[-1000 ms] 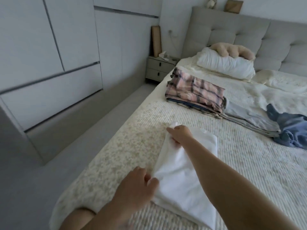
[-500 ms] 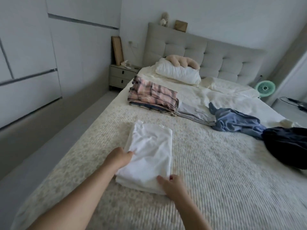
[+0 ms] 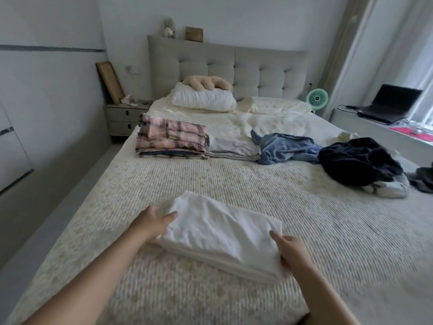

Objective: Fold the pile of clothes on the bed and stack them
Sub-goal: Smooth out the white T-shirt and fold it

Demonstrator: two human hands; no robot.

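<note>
- The folded white cotton garment (image 3: pixel 222 233) is lying flat on the cream ribbed bedspread (image 3: pixel 304 231), near the foot edge of the bed and a little toward its left side.
- The left hand (image 3: pixel 152 222) is gripping the garment's left end, thumb lying on top of the cloth and the other fingers hidden beneath its edge.
- The right hand (image 3: pixel 291 250) is holding the near right corner, thumb on top and fingers tucked under the layers, so both grips are clamping onto the white garment.
- Farther up, toward the left edge of the bed, the pink-and-grey plaid folded stack (image 3: pixel 172 138) is sitting beside a pale grey folded pile (image 3: pixel 234 148).
- A crumpled blue denim-coloured shirt (image 3: pixel 285 147) is lying just right of those, and a dark navy crumpled heap (image 3: pixel 358 160) is resting near the right edge.
- A white pillow (image 3: pixel 203 100) is lying by the padded grey headboard (image 3: pixel 257 66).
</note>
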